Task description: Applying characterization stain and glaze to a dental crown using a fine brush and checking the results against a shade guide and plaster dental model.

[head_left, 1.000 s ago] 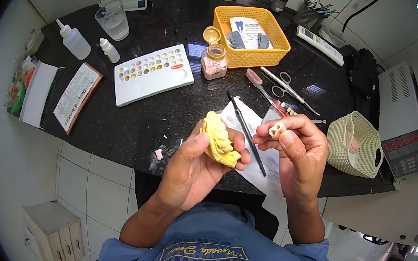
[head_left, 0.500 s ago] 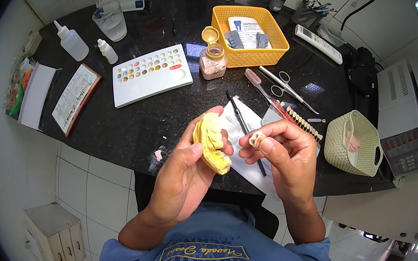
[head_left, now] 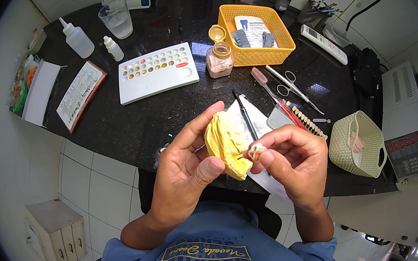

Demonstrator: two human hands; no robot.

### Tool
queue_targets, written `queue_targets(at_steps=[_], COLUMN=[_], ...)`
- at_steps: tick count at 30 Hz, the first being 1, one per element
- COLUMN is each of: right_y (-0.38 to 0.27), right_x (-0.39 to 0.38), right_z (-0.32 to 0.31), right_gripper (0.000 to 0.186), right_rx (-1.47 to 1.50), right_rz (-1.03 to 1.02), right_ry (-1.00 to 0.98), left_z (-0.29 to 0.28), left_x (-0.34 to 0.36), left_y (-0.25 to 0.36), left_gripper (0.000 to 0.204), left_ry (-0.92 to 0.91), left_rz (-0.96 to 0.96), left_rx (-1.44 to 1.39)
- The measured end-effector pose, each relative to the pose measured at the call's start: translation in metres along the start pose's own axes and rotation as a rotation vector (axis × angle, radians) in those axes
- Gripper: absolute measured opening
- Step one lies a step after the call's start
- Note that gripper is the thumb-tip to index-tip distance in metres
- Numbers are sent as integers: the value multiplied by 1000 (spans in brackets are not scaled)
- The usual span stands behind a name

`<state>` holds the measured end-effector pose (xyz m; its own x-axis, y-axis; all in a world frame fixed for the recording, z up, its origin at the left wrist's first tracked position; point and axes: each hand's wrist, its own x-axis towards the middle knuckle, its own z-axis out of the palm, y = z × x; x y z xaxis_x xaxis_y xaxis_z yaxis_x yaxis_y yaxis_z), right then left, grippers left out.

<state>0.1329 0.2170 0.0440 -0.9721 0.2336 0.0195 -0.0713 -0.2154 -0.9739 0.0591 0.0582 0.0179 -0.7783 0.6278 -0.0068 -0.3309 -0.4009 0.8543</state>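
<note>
Plainly, both hands are occupied above the black desk point(head_left: 111, 124): the left hand point(head_left: 180, 176) cups the yellow model point(head_left: 224, 141), thumb on its near face and fingers around its far-left side, while the right hand point(head_left: 298, 164) pinches a small whitish tooth piece point(head_left: 256, 151) between thumb and fingers. That piece sits just beside the model at its three o'clock; whether they touch, I cannot tell. Taking the model as the dial's centre, a black tool point(head_left: 245, 115) lies on white paper point(head_left: 272, 184) near one o'clock, a tooth shade strip point(head_left: 307, 118) at two, a cream basket point(head_left: 345, 159) well apart at three, a palette point(head_left: 139, 89) at ten, and an open jar point(head_left: 219, 65) and yellow basket point(head_left: 268, 58) around twelve
</note>
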Motion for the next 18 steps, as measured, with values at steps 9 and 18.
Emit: queue_targets(at_steps=[9, 18], right_y=[-10, -16], right_x=[6, 7], right_z=[-1, -2], right_gripper=[15, 14], right_rx=[-82, -96], right_rz=[64, 139], right_ry=[-113, -117], left_z=[-9, -8], left_x=[-1, -1], left_y=[-2, -1], left_gripper=[74, 72], left_ry=[-70, -97], left_rz=[6, 4], left_rx=[-60, -45])
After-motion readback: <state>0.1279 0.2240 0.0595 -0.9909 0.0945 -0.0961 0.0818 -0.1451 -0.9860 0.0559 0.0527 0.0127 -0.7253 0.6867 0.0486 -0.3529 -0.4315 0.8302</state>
